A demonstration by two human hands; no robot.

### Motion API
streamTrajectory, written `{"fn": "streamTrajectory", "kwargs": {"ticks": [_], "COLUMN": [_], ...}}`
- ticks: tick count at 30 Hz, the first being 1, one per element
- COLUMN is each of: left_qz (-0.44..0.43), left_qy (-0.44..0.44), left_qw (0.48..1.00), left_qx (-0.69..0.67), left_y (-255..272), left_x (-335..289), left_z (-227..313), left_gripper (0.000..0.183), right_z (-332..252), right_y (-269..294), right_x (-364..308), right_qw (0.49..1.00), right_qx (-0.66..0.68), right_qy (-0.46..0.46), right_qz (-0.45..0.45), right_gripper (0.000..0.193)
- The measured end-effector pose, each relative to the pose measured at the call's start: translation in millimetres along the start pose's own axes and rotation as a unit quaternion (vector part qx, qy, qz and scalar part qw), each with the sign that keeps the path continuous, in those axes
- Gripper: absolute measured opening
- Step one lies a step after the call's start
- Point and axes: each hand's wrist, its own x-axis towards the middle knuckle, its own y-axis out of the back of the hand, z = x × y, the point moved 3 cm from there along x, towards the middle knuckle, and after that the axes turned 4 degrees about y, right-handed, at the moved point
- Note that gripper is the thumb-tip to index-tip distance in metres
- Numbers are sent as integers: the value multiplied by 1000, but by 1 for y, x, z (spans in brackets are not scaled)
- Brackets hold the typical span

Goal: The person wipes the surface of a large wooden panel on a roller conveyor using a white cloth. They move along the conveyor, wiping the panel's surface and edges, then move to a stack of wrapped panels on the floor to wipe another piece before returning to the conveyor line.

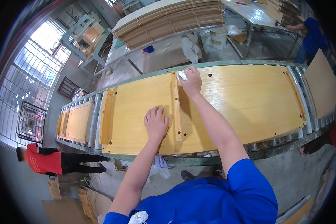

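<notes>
The right hand is closed around a wadded white cloth near the far edge of the panel. The left hand rests palm down on the panel, fingers loosely spread, with nothing visible in its hold. Between the hands, the middle batten runs from the far edge toward the near one, crossing the panel's left-to-right long axis. The right hand is the nearer to this batten, just right of its far end; whether the cloth touches it cannot be told. End battens border the panel, which lies on rollers before the person. Beyond stands a board stack; a red-shirted co-worker appears at left.
</notes>
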Motion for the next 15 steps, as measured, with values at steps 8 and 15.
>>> {"fn": "streamTrajectory", "kwargs": {"ticks": [8, 15], "left_qz": [16, 10], "left_qy": [-5, 2], "left_qw": [1000, 1000], "left_qx": [5, 2], "left_y": [-3, -5], "left_x": [0, -1], "left_z": [-2, -4], "left_gripper": [29, 31], "right_z": [-16, -32], "right_y": [19, 43], "right_x": [-17, -41], "right_qw": [996, 995], "right_qx": [-32, -27], "right_qy": [85, 98], "right_qz": [-6, -19], "right_gripper": [15, 16]}}
